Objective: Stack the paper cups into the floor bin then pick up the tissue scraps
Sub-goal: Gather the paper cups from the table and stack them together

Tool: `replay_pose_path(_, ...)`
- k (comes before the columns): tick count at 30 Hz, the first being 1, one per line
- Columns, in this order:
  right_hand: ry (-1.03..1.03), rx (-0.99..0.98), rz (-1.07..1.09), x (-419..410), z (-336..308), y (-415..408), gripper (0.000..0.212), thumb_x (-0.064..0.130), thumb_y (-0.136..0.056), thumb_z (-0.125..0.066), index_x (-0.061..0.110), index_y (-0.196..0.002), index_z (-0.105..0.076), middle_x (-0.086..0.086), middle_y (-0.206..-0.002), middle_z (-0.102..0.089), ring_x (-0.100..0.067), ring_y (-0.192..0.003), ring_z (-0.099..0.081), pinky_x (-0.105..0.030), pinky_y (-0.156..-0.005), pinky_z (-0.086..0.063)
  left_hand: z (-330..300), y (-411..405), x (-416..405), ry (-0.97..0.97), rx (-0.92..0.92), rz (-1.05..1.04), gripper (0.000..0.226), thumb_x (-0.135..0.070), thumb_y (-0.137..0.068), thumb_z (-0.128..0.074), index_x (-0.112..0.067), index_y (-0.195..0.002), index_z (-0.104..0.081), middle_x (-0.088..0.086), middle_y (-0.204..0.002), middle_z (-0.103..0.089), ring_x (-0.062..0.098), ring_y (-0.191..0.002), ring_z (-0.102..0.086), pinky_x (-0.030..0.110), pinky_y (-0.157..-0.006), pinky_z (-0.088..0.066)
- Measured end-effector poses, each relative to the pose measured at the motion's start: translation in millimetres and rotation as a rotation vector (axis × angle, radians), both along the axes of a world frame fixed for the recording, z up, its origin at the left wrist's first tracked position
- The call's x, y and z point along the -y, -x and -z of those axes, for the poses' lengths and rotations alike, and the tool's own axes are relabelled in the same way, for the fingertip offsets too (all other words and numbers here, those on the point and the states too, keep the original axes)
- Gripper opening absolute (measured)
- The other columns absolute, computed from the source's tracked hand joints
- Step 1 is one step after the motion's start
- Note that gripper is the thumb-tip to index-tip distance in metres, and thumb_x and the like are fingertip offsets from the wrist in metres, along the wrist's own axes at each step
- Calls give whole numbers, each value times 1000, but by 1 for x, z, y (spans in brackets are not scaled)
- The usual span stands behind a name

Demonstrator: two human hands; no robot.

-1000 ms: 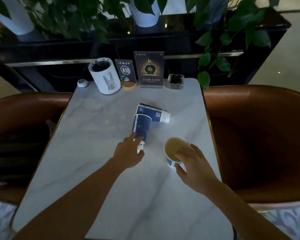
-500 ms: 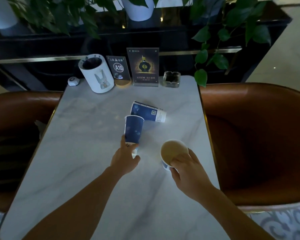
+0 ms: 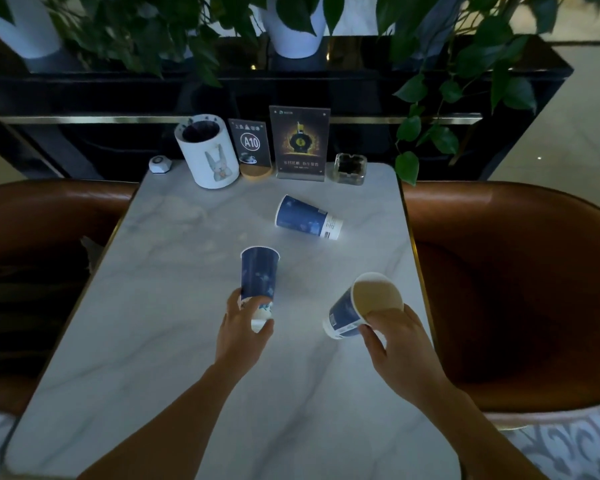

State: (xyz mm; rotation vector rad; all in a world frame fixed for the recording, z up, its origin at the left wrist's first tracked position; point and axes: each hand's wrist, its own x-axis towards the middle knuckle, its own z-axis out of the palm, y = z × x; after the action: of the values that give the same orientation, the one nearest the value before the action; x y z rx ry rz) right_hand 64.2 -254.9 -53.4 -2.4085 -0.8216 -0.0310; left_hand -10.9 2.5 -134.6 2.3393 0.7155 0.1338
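Marble table [image 3: 160, 358] seen from above, flanked by brown leather seats at 9 and 3 o'clock.

Far edge of the table, from 11 towards 1 o'clock: a small white call button [image 3: 160, 165], a white rabbit-print holder [image 3: 208, 152], an A10 table-number sign [image 3: 250, 147], a dark upright menu card [image 3: 299, 143], a glass ashtray [image 3: 351, 168]. Potted plants [image 3: 440, 81] are ranged on the black ledge behind.

Left hand [image 3: 245, 336], just left of centre: fingers are wrapped around the white base of a blue paper cup [image 3: 260, 274]. This cup is held with its mouth pointing away towards 12 o'clock; whether it is lifted off the table cannot be told.

At 1 o'clock from that cup, well apart from it, a second blue paper cup [image 3: 307, 218] is seen lying on its side on the marble, mouth towards 9 o'clock, white base towards 3 o'clock. It is touched by neither hand.

Right hand [image 3: 395, 344], at 4 o'clock from centre: a third paper cup [image 3: 364, 304] is gripped near its base, thumb on the near wall, fingers curled over the rim's near side. The cup is tilted, its pale beige interior facing up and towards the camera.

No tissue scraps or floor bin can be made out.
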Motion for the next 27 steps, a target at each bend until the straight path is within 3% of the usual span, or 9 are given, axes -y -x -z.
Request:
replay_pose_path(4, -73, -128, 86, 1, -2, 5, 26, 27, -86, -63, 14, -109, -62, -2, -100, -71, -16, -84, -65, -19, -80, -50, -22, 23, 5, 137, 164, -152, 40, -13, -74, -70, -43, -98, -59, -9, -126, -52, 10, -91, -56, 22, -74, -44)
replay_pose_path(7, -93, -205, 154, 3, -4, 7, 30, 34, -87, -58, 14, -109, -62, -4, -104, -71, -14, -87, -64, -14, -77, -47, -33, 45, 7, 231, 269, -248, 35, -11, -77, -64, -40, -96, -58, -6, -109, -60, 15, -91, -62, 17, -67, -48)
replay_pose_path(10, -126, -223, 186, 4, -10, 9, 25, 23, -88, -63, 9, -109, -65, -8, -107, -71, -14, -87, -62, -15, -75, -45, -40, 75, 8, 377, 339, -362, 25, -14, -82, -57, -31, -99, -61, -1, -99, -70, 18, -82, -70, 25, -62, -55)
replay_pose_path(12, -136, -214, 190, 6, -13, 10, 24, 21, -89, -63, 7, -108, -65, -10, -107, -71, -17, -86, -63, -17, -72, -47, -47, 96, 11, 532, 409, -415, 29, -10, -81, -58, -33, -99, -61, -10, -92, -72, 13, -76, -71, 28, -60, -56)
replay_pose_path(14, -143, -203, 197, 10, -14, 11, 22, 22, -89, -61, 7, -105, -66, -10, -104, -71, -19, -85, -65, -18, -69, -49, -53, 117, 15, 692, 487, -473, 32, -1, -87, -57, -32, -96, -62, -9, -91, -70, 16, -79, -69, 36, -67, -58)
replay_pose_path(16, -148, -188, 211, 12, -15, 12, 22, 24, -90, -60, 7, -102, -65, -10, -99, -70, -20, -82, -65, -15, -65, -47, -57, 134, 17, 838, 550, -540, 29, 2, -93, -49, -24, -96, -62, 7, -97, -67, 24, -84, -66, 44, -73, -57)
replay_pose_path(20, -229, -235, 245, 13, -27, 15, 24, 24, -92, -56, 3, -99, -65, -10, -87, -67, -20, -74, -62, -8, -53, -44, -63, 153, 18, 1045, 550, -630, 25, -3, -94, -46, -21, -90, -63, 12, -91, -68, 28, -82, -63, 45, -77, -55)
replay_pose_path(24, -301, -242, 247, 9, -42, 17, 20, 19, -94, -55, 2, -95, -66, -9, -83, -67, -12, -68, -62, -5, -56, -46, -70, 159, 18, 1101, 551, -613, 22, -5, -92, -48, -22, -86, -61, 11, -89, -67, 27, -79, -63, 46, -78, -53)
replay_pose_path(27, -390, -301, 244, 8, -52, 20, 18, 18, -94, -55, 4, -99, -65, -6, -88, -67, -19, -76, -64, -17, -61, -51, -71, 161, 19, 1066, 547, -581, 20, -10, -95, -49, -21, -83, -60, 9, -87, -66, 23, -76, -64, 44, -73, -55)
